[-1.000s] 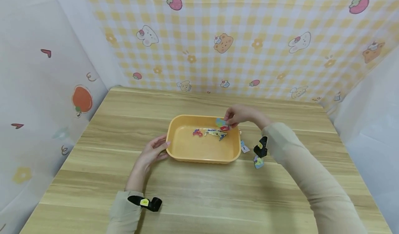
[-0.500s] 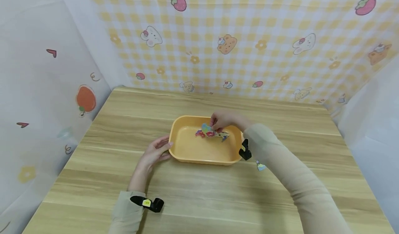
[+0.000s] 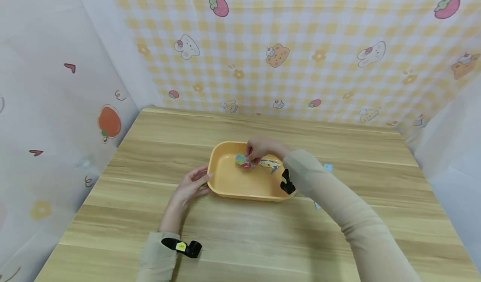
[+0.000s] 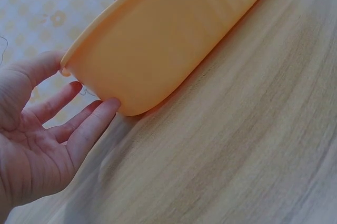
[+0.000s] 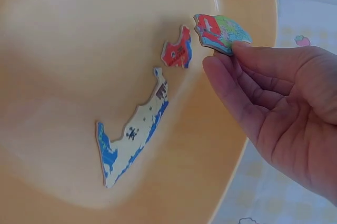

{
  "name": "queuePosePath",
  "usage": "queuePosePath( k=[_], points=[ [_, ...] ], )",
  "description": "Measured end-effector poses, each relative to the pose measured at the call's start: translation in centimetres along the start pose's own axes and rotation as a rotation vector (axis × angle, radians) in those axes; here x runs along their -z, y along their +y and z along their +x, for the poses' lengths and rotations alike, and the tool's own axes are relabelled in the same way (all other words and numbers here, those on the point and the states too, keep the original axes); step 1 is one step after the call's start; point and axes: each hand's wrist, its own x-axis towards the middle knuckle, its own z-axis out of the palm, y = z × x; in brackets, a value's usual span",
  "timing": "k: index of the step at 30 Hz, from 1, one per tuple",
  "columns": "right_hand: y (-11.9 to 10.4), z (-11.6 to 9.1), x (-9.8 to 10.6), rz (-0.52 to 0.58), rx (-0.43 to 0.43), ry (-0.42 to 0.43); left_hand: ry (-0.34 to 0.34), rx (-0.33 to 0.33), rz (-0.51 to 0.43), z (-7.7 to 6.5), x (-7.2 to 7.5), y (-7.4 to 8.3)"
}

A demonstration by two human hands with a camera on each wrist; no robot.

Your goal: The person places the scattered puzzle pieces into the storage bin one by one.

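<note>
While the left hand [image 4: 39, 140] grips the left end of the yellow-orange tray [image 3: 251, 188], thumb at the rim, fingertips on the outer wall, the right hand [image 3: 259, 149] works inside it. Right arm crosses over the tray's right end from the person's side, hand pointing down toward the far-left part. Right thumb and index finger pinch one flat piece [image 5: 221, 32] by its edge; the gap is no more than the piece's thickness. That piece is inside the tray's outline, toward the far wall; can't tell if it touches the bottom. It's thin with a wavy outline: red with a white mark on one side, green and light blue on the other. Near it on the tray bottom lies a red piece [image 5: 177, 50] with a blue edge, then a longer cream-and-blue piece [image 5: 138, 129] with a dark print. Two light-blue bits, one farther back [image 3: 328, 167], one nearer [image 3: 317, 205], lie right of the tray on the wood-grain counter [image 3: 233, 244], partly behind the right sleeve [image 3: 338, 207].
</note>
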Motion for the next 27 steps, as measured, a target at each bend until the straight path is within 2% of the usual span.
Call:
queuePosePath(
  k=[2,6,11,13,14,18,20,21,23,27],
  points=[
    [-0.2,0.3,-0.3,-0.021,-0.001,0.010,-0.001,0.001,-0.003,0.0,0.0,0.0],
    [0.1,1.6,-1.0,0.014,0.020,0.024,0.001,0.003,-0.012,0.0,0.0,0.0],
    [6.5,9.6,-3.9,0.115,0.089,0.045,0.008,0.005,-0.017,0.0,-0.1,0.0],
    [9.0,13.1,-4.8,0.135,0.054,0.049,0.011,0.007,-0.014,0.0,-0.1,0.0],
    [8.6,13.2,-5.2,0.120,0.013,0.070,0.013,0.005,-0.012,0.0,-0.1,-0.1],
    [8.2,13.7,-5.8,0.135,-0.039,0.126,0.011,0.000,-0.003,0.0,-0.1,-0.1],
    [7.0,12.8,-5.5,0.165,-0.071,0.118,0.014,-0.002,-0.001,0.0,-0.2,-0.1],
    [7.4,13.2,-5.5,0.195,-0.045,0.109,0.012,-0.004,0.001,0.0,-0.2,-0.1],
    [6.1,12.4,-5.2,0.199,-0.101,0.091,0.016,-0.002,0.001,0.0,-0.1,-0.1],
    [5.8,12.9,-5.5,0.219,-0.109,0.087,0.020,-0.002,0.007,0.1,0.0,-0.1]
  ],
)
